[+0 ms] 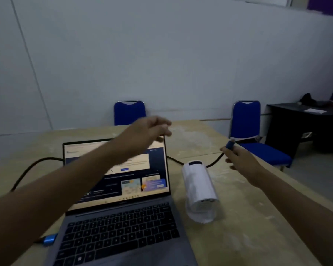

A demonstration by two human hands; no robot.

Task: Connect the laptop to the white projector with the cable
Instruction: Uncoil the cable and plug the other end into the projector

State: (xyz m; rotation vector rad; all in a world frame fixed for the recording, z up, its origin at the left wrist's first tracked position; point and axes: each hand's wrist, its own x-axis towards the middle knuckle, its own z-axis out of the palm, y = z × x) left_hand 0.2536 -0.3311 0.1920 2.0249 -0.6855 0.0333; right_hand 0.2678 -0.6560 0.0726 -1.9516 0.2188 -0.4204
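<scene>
An open grey laptop with a lit screen sits on the wooden table. A blue plug sits at its left side. From there the black cable loops behind the screen. My left hand reaches over the top of the screen and pinches the cable there. To the right of the laptop lies a white cylindrical projector on its side. Beyond it, my right hand holds the cable's other blue plug above the table.
Two blue chairs stand at the table's far side, one behind the laptop and one at the right corner. A dark desk with papers stands further right. A pale wall closes the back.
</scene>
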